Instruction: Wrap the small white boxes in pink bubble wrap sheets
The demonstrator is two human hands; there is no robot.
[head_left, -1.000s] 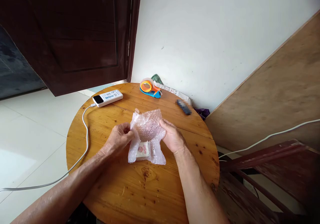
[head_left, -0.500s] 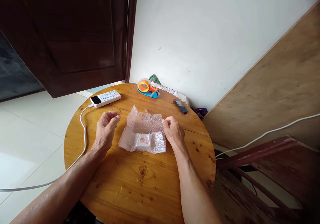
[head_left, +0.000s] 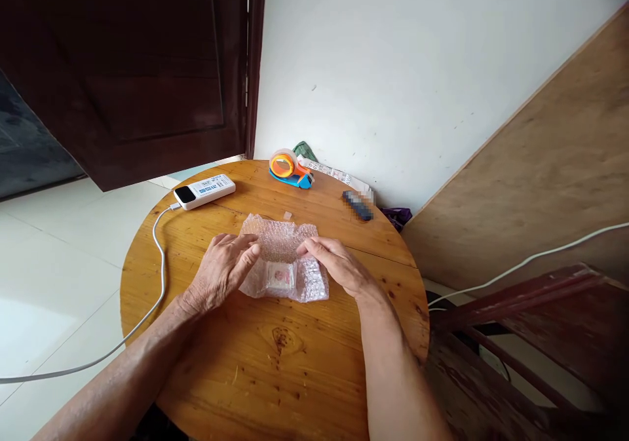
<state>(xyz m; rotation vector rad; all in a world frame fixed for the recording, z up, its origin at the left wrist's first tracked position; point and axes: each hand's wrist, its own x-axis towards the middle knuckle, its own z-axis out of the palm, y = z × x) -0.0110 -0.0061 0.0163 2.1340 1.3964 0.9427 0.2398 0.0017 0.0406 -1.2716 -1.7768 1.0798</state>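
Note:
A crinkled sheet of bubble wrap point(head_left: 285, 236) lies spread on the round wooden table point(head_left: 255, 375). On its near part rests a small white packet point(head_left: 281, 275) with a reddish print. My left hand point(head_left: 228, 264) is over the wrap's left edge, thumb and fingers apart, holding nothing. From the right, my right hand point(head_left: 337, 261) reaches over the wrap's right side with fingers stretched out. Whether its fingertips touch the wrap I cannot tell.
At the table's far side stands an orange and blue tape dispenser point(head_left: 291, 169). A white power bank point(head_left: 205, 192) with a cable point(head_left: 162, 251) lies at the left. A dark, blurred-out object point(head_left: 357, 206) lies at the right, near the white wall point(head_left: 393, 67).
Both hands have moved inward over the bubble wrap, and their fingers have opened from a pinched shape. The wrap's far left corner has come down flatter.

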